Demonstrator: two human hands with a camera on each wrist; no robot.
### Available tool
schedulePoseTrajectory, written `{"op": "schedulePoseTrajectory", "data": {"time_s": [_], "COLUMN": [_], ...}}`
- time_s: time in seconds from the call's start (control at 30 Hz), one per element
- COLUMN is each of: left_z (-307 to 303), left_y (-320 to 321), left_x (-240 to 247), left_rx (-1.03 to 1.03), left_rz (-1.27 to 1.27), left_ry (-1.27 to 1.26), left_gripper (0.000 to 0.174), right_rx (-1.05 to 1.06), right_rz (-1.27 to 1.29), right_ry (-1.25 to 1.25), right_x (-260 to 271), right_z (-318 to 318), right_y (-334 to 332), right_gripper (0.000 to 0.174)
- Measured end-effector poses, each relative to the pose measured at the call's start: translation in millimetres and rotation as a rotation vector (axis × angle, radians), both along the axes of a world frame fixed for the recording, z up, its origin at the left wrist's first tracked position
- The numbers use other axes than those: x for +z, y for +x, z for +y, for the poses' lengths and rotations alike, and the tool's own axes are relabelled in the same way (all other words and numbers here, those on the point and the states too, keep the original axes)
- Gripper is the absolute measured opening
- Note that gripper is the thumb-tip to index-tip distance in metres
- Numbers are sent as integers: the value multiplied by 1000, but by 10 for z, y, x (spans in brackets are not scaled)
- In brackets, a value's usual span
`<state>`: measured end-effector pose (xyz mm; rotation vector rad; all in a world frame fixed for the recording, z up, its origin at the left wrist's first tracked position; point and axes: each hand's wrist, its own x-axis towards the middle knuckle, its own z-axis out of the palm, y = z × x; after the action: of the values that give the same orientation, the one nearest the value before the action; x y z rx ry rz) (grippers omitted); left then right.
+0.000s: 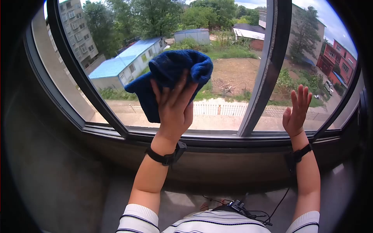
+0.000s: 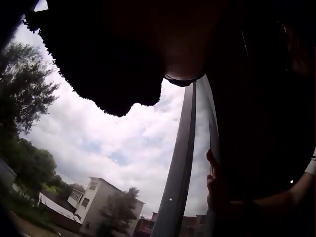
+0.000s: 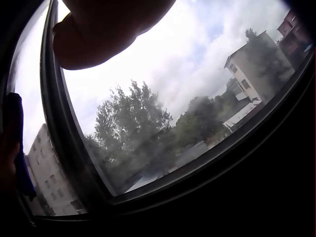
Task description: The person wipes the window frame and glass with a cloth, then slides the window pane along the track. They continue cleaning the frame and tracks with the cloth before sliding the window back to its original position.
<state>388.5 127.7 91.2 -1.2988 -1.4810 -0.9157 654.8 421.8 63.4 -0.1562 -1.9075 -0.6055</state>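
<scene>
Striped shirt [image 1: 217, 226], L grip [image 1: 173, 106] spread on blue cloth [image 1: 167, 66], R grip [image 1: 298, 110] straight-fingered nr window [image 1: 274, 58]

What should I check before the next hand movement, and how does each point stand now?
1. Left hand on the cloth: ok, its fingers are spread against it.
2. Cloth lying flat: not ok, its upper part is bunched and folded.
3. Cloth clear of the upright bar between the hands: ok, glass shows between them.
4. Right hand free: ok, it is raised with fingers extended and holds nothing.
5. Right fingers touching the glass: cannot tell, no view settles it.
6. Cable below the right wrist clear of the cloth: ok, it hangs down toward the waist.
</scene>
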Motion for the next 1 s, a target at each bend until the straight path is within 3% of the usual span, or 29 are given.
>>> {"op": "schedulePoseTrajectory", "data": {"time_s": [0.03,0.07,0.2,0.33,0.37,0.43,0.5,0.6,0.73,0.77,0.83,0.87,0.93,0.97,1.0], "left_z": [120,243,577,850,867,807,565,123,-3,65,264,404,717,902,1077], "left_y": [203,399,748,975,1034,978,688,368,409,513,838,995,1413,1658,2002], "left_x": [-274,-490,-1408,-1665,-1757,-1687,-1619,-1579,-1877,-1914,-1910,-1975,-2091,-2139,-1960], "left_rx": [-26,-202,-377,-571,-496,-508,-365,14,214,125,193,194,-29,-149,-113], "left_rz": [42,-31,-48,-26,-59,-75,32,-57,-290,-388,-516,-527,-612,-585,-578], "left_ry": [-87,-220,-534,-591,-779,-825,-644,-277,-70,39,151,137,190,115,-89], "left_gripper": [47,46,39,43,40,41,41,45,42,43,43,43,42,42,41], "right_rx": [7,7,5,34,39,30,4,127,145,102,23,137,349,375,293], "right_rz": [10,13,-9,-32,-37,-72,-107,-247,140,240,417,468,492,474,440], "right_ry": [0,-3,-48,-68,-66,-49,-30,-133,-204,-286,-454,-565,-791,-844,-807], "right_x": [14,15,56,95,94,76,80,172,-9,-54,-123,-175,-213,-237,-227], "right_z": [12,10,-30,-72,-75,-37,36,45,470,621,991,1212,1616,1770,1826], "right_y": [-3,4,72,88,82,115,201,495,1335,1594,2034,2174,2343,2356,2390], "right_gripper": [58,58,60,61,61,61,61,63,65,63,59,56,53,53,53]}}
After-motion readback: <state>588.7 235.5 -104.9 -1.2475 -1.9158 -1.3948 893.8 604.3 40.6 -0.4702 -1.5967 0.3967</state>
